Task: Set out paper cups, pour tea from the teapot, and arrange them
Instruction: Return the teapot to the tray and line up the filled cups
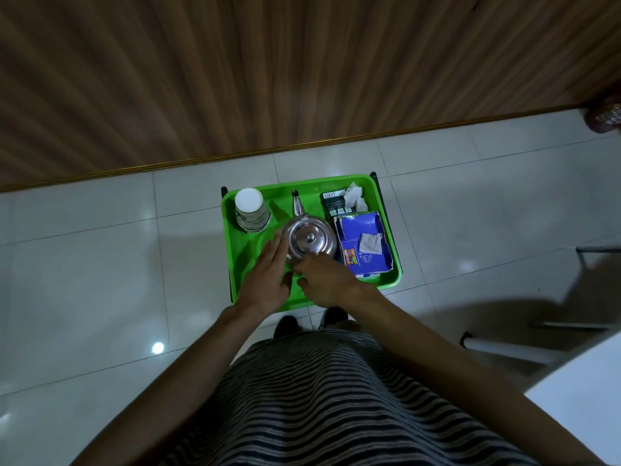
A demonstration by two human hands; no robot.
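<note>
Your left hand (268, 274) lies flat with straight fingers against the near left side of the teapot (309, 242), and your right hand (327, 280) is curled in at the pot's near edge, probably on a handle, though the knuckles cover it and you can't tell if the grip is full. The teapot sits mid-tray (242, 260), spout pointing away from you, with the upside-down cups (252, 211) stacked at the far left corner and no cup set out yet. Watch the lift: a metal pot may be hot under that flat palm, and a jerk would slop tea over the tray. The lid sits loose-looking on top, so a steep tilt could drop it. The blue box (364, 247) lies just beside the pot on the right, easy to knock. The tray seems to perch on a small dark stand above the floor (100, 264), so a shove could tip it. How full the pot is, and how many cups are stacked, stay hidden.
</note>
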